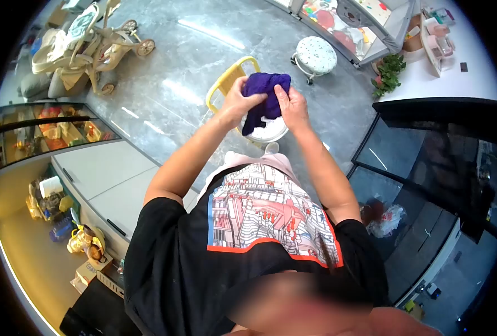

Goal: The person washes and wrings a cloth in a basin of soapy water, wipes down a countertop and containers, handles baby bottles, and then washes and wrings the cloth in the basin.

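Observation:
A dark purple cloth (266, 89) is held up in front of me between both hands, bunched, with one corner hanging down at the left. My left hand (240, 102) grips its left side, thumb across the front. On the right side my right hand (291, 105) pinches it, thumb on top. Below the cloth is a white, round seat or basin (270, 131) with something white in it; the cloth hides much of it. Just behind and left stands a yellow chair-like frame (226, 84).
A round stool on casters (315, 55) stands at the far right, near a playpen (366, 33) and a green plant (391, 73). At the far left is a beige stroller (108, 53). Grey cabinets (106, 173) run along my left, and dark glass panels (422, 157) along my right.

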{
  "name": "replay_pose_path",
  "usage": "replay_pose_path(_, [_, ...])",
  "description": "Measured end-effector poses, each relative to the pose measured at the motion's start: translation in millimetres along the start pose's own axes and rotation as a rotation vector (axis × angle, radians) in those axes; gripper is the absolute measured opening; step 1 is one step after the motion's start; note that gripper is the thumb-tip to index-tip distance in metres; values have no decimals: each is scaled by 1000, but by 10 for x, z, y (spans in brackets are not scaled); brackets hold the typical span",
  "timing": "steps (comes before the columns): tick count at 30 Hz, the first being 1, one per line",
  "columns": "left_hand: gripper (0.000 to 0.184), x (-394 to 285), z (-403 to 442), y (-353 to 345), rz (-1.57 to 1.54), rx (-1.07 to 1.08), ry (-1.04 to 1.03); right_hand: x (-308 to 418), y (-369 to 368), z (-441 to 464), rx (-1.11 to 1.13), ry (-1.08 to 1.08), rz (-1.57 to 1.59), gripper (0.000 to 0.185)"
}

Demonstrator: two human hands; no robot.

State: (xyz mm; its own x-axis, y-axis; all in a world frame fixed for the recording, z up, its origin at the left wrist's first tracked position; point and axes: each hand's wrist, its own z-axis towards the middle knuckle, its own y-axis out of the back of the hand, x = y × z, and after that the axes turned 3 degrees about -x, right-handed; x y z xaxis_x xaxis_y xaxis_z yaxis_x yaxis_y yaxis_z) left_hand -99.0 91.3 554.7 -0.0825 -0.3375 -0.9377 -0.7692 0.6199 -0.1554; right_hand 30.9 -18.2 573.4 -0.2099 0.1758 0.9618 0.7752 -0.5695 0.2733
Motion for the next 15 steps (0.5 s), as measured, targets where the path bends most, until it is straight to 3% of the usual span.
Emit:
replay_pose_path(3, [38,106,13,220,-77,-81,22,36,-1,-161,-102,-125,469,28])
replay_pose_path(6, [29,385,123,484,-110,-109,235,318,223,-270,-114,-307,775,30])
replay_pose_path(7, [30,496,165,593,-264,-58,332,444,305,-302,-113,-353,849,31])
replay_pose_path(9, [30,430,99,677,-760,24,578,577,424,-380,-57,-391,922,38])
replay_pose_path(12, [32,509,86,729,-849,146,653,608,506,-397,-21,-433,1019,44])
replay_pose_path(15, [37,709,249,893,-749,406,581,570,505,-364,-54,-432,853,50])
